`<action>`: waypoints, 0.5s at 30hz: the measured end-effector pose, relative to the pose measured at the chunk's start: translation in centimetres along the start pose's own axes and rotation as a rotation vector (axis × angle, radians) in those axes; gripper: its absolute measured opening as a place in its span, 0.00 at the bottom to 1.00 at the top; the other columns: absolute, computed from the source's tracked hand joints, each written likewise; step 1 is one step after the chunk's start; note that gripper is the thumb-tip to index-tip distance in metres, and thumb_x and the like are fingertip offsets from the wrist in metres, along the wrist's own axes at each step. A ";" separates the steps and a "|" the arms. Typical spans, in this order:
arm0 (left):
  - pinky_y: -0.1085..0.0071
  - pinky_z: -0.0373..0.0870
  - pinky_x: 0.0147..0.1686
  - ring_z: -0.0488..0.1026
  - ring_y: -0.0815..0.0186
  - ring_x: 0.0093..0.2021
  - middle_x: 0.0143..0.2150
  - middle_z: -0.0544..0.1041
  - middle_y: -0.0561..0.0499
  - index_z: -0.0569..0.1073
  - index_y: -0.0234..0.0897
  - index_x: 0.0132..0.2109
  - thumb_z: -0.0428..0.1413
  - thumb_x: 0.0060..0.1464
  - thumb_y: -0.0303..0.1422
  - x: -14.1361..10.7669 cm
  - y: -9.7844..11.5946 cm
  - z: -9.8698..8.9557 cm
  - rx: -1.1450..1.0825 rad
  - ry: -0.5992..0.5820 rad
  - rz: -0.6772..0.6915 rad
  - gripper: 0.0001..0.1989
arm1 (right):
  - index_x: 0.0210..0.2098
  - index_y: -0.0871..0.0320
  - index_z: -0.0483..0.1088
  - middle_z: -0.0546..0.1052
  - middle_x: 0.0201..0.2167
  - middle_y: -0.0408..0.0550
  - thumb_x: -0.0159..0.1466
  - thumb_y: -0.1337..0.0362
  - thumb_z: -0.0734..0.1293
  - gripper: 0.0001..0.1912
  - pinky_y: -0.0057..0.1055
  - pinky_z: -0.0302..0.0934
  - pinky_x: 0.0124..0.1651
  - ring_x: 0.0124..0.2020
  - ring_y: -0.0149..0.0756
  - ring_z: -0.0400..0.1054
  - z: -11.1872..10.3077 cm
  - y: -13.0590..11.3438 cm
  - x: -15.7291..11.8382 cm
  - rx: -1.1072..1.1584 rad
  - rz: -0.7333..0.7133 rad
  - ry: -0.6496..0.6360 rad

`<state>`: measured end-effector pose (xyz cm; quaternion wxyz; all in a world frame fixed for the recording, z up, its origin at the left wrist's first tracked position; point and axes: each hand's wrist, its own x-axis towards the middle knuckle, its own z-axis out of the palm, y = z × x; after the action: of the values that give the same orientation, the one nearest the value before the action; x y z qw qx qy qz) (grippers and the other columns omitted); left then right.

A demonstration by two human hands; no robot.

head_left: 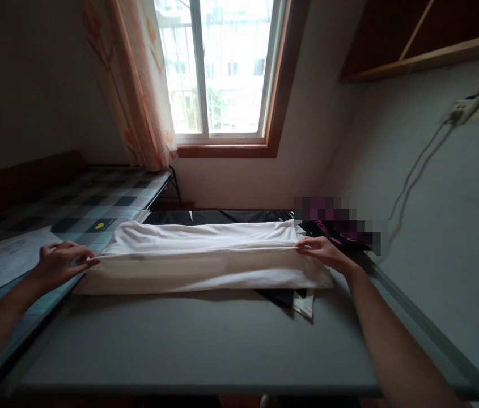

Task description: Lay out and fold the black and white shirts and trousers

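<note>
A white garment (209, 237), perhaps a shirt, stretches sideways across the grey table (188, 343), with its near part hanging as a smooth band from a raised edge. My left hand (63, 260) pinches this edge at the left end, thumb and fingers pressed together. At the right end, my right hand (319, 250) grips the same edge between thumb and fingertips. From under the garment's near right side sticks out a piece of black cloth (280, 297) with a white end. More black fabric (217, 216) lies just behind the garment.
On the left is a bed with a checked cover (114, 195) and some papers (13, 258). A dark item with pink marks (328, 229), partly blurred out, sits at the table's far right. Beyond are a curtain (131, 85) and a window (222, 79). A cable (418, 164) hangs on the right wall.
</note>
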<state>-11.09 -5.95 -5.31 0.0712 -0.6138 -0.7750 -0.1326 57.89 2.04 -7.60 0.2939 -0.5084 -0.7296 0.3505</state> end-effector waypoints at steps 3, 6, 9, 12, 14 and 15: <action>0.56 0.51 0.58 0.68 0.59 0.48 0.35 0.79 0.55 0.76 0.42 0.28 0.59 0.43 0.47 1.4 -0.9 0.3 0.063 -0.183 0.083 0.13 | 0.31 0.60 0.80 0.79 0.29 0.53 0.47 0.35 0.69 0.33 0.36 0.64 0.36 0.32 0.43 0.70 0.4 1.1 0.6 -0.066 0.002 0.011; 0.61 0.59 0.54 0.69 0.57 0.49 0.41 0.80 0.50 0.78 0.40 0.30 0.60 0.36 0.57 2.2 -1.8 0.3 -0.183 -0.225 -0.004 0.25 | 0.28 0.60 0.78 0.78 0.27 0.51 0.49 0.35 0.68 0.31 0.34 0.63 0.33 0.29 0.40 0.69 0.4 1.4 0.6 -0.100 -0.003 0.019; 0.69 0.67 0.44 0.71 0.59 0.44 0.39 0.80 0.50 0.77 0.37 0.35 0.61 0.26 0.63 2.1 -2.2 -0.2 -0.543 -0.249 -0.166 0.36 | 0.27 0.60 0.77 0.78 0.26 0.51 0.50 0.36 0.68 0.30 0.33 0.62 0.32 0.29 0.40 0.68 -0.1 0.8 0.2 -0.085 0.001 0.022; 0.73 0.68 0.33 0.71 0.64 0.36 0.34 0.78 0.53 0.75 0.35 0.39 0.60 0.27 0.65 2.0 -2.1 -0.3 -0.686 -0.153 -0.327 0.40 | 0.31 0.59 0.78 0.79 0.31 0.52 0.51 0.37 0.68 0.29 0.34 0.63 0.36 0.33 0.42 0.70 -0.5 0.4 0.0 -0.049 -0.014 0.064; 0.75 0.67 0.30 0.71 0.65 0.34 0.33 0.77 0.53 0.75 0.35 0.41 0.61 0.30 0.63 2.3 -1.8 0.2 -0.677 -0.089 -0.356 0.39 | 0.32 0.59 0.78 0.80 0.33 0.53 0.52 0.37 0.68 0.30 0.35 0.63 0.38 0.35 0.44 0.71 -0.3 0.6 0.2 -0.041 -0.015 0.121; 0.75 0.67 0.30 0.71 0.65 0.34 0.33 0.77 0.53 0.75 0.34 0.41 0.62 0.31 0.61 2.5 -1.6 0.5 -0.653 -0.077 -0.358 0.38 | 0.32 0.59 0.78 0.80 0.33 0.54 0.51 0.36 0.68 0.31 0.35 0.63 0.38 0.35 0.44 0.71 -0.1 0.8 0.3 -0.051 -0.008 0.140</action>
<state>-13.16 -3.79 -5.34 -0.1821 -0.4636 -0.7889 -0.3600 58.30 2.58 -8.22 0.3325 -0.5360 -0.7180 0.2943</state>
